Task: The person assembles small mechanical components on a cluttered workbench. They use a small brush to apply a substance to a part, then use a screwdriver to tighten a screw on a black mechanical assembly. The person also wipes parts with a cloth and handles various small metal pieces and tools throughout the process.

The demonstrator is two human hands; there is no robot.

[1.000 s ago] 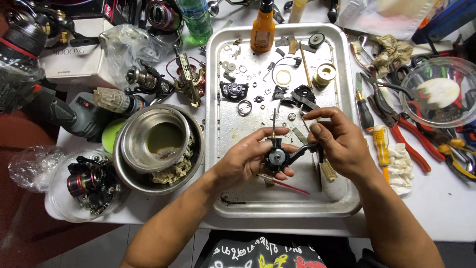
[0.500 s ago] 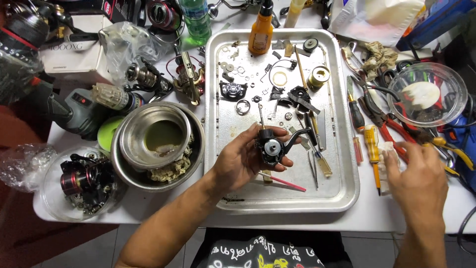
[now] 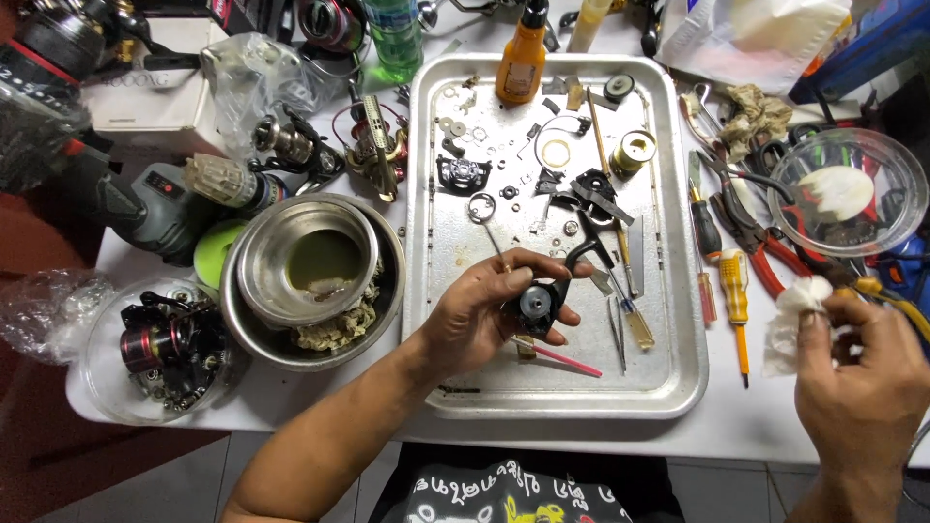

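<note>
from my remote seat i see a white bench [image 3: 581, 441] crowded almost to every edge, with a red-brown floor showing past its left side and pale floor tiles below its near edge. a metal tray [image 3: 678, 383] sits in the middle of the bench, running from the far edge nearly to the near one. my left hand [image 3: 484, 310] is over the near half of that tray, fingers wrapped around a black reel body [image 3: 541, 302] whose thin arm sticks up toward the tray's centre. my right hand [image 3: 862, 383] is out past the tray's right edge, near the bench's near right corner, pinching a crumpled white tissue [image 3: 790, 324] between fingertips. small washers, springs and black parts lie scattered across the far half of the tray, and an orange bottle [image 3: 523, 60] stands at its far edge. a pink stick [image 3: 567, 358] lies on the tray just beside the left hand. left of the tray, a steel bowl [image 3: 310, 266] nests in a larger one. at the near left corner a clear dish holds a red and black reel [image 3: 160, 339]. right of the tray lie screwdrivers with yellow handles [image 3: 734, 300] and red-handled pliers [image 3: 770, 266]; a clear bowl [image 3: 848, 194] sits toward the right edge.
</note>
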